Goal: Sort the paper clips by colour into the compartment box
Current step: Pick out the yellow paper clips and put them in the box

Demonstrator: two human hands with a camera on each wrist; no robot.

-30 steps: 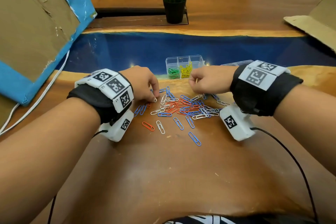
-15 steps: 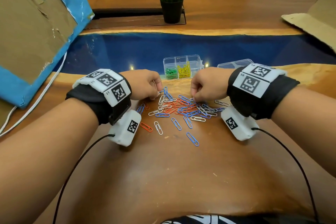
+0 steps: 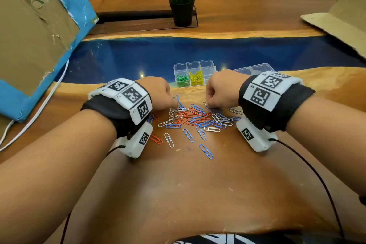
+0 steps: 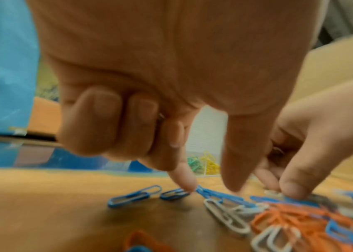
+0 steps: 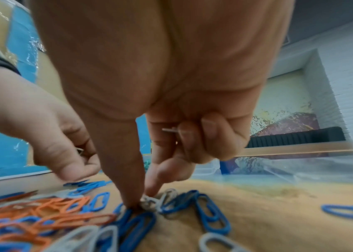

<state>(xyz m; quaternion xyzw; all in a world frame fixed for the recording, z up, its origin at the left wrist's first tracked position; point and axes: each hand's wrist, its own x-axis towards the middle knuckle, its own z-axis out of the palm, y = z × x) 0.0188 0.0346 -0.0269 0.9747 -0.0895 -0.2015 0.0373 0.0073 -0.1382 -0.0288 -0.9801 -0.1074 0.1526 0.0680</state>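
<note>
A loose pile of blue, orange and white paper clips lies on the wooden table. Behind it stands the clear compartment box, holding green clips and yellow clips in separate cells. My left hand is at the pile's left edge. Its index fingertip touches a blue clip, its thumb is close by, and a sliver of a pale clip shows in its curled fingers. My right hand pinches a white clip at the pile's right. Another pale clip end pokes from its curled fingers.
The box's clear lid lies to its right. A potted plant stands at the back. Cardboard with blue tape leans on the left, more cardboard on the right. A blue resin strip crosses the table.
My right hand came down from near the box onto the pile's right side. The left hand shifted slightly right, to the blue clips at the pile's left edge.
</note>
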